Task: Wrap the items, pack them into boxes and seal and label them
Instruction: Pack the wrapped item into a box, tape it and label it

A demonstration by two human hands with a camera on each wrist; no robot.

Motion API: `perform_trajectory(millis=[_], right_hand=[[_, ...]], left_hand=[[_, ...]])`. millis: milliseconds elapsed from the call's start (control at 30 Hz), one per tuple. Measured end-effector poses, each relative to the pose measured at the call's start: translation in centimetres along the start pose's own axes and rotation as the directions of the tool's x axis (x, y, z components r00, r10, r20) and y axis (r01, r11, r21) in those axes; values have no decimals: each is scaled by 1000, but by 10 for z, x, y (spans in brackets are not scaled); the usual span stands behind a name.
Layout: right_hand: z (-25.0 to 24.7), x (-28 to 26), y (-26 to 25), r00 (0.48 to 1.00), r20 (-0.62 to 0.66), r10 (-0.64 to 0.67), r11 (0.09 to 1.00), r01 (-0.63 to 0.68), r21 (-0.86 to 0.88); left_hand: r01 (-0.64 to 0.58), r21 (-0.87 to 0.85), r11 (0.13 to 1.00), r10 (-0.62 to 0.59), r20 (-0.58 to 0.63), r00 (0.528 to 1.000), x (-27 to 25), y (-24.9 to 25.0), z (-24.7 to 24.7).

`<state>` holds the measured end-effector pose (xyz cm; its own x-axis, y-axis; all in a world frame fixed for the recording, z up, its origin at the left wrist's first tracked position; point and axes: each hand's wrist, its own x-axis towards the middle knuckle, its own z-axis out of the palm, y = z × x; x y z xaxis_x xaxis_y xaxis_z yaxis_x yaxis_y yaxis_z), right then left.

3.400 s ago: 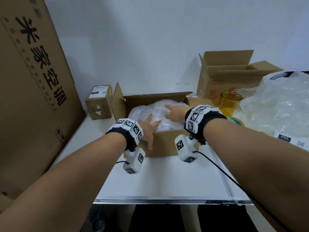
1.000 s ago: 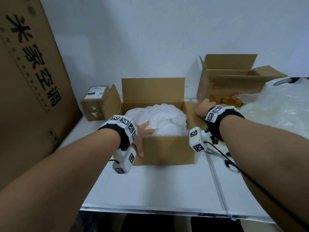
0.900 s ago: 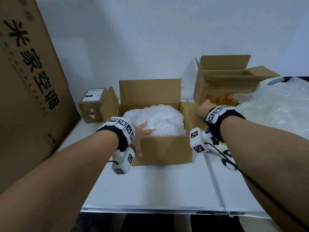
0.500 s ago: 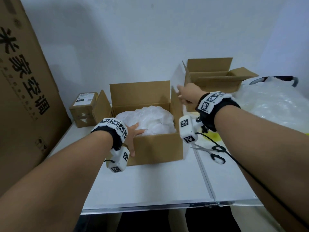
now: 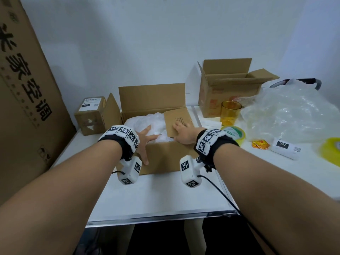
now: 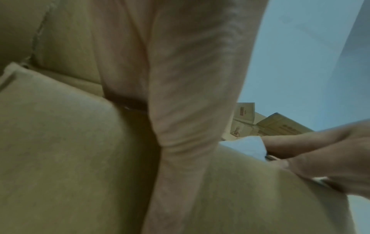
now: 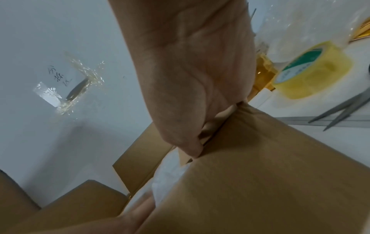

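Note:
An open cardboard box (image 5: 165, 159) stands in the middle of the white table, its back flap upright and its left flap leaning outward. A white bubble-wrapped bundle (image 5: 147, 120) fills it. My right hand (image 5: 182, 133) lies flat on the right flap (image 5: 176, 118), pressing it down over the bundle; the right wrist view shows that palm on the cardboard (image 7: 260, 174). My left hand (image 5: 145, 138) rests on the near left rim, fingers spread over the wrap and thumb down the front wall. In the left wrist view the box wall (image 6: 60, 158) fills the frame.
Right of the box are an amber glass (image 5: 230, 113), a second open box (image 5: 228, 89), a tape roll (image 5: 233, 134), a heap of bubble wrap (image 5: 294, 115) and a label pad (image 5: 285, 150). Scissors (image 7: 340, 109) lie beside the tape. A small sealed box (image 5: 90, 115) and a tall carton (image 5: 24, 89) stand at the left.
My right hand took the right flap from its outer side, swung it up and folded it down onto the bundle. My left hand stayed at the near left rim.

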<state>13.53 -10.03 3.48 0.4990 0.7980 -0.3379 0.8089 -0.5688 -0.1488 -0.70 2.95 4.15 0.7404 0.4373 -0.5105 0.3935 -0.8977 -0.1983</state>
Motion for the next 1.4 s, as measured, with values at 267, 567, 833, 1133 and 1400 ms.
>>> perform_trajectory(millis=[267, 567, 833, 1133, 1400], right_hand=[[11, -2, -4, 1000, -30, 0, 993, 4, 119], [16, -7, -6, 998, -67, 0, 983, 12, 185], [22, -2, 0, 994, -105, -22, 981, 41, 191], [31, -9, 3, 965, -263, 3, 964, 67, 257], [45, -12, 25, 919, -390, 60, 865, 147, 481]], left_hand=[[-58, -164, 985, 29, -178, 984, -12, -16, 1], [86, -363, 928, -366, -843, 394, -49, -34, -12], [-312, -739, 597, -534, -656, 533, -61, -37, 20], [-193, -599, 777, -189, -515, 836, -43, -14, 66], [-130, -639, 758, -175, -391, 904, -52, -17, 56]])
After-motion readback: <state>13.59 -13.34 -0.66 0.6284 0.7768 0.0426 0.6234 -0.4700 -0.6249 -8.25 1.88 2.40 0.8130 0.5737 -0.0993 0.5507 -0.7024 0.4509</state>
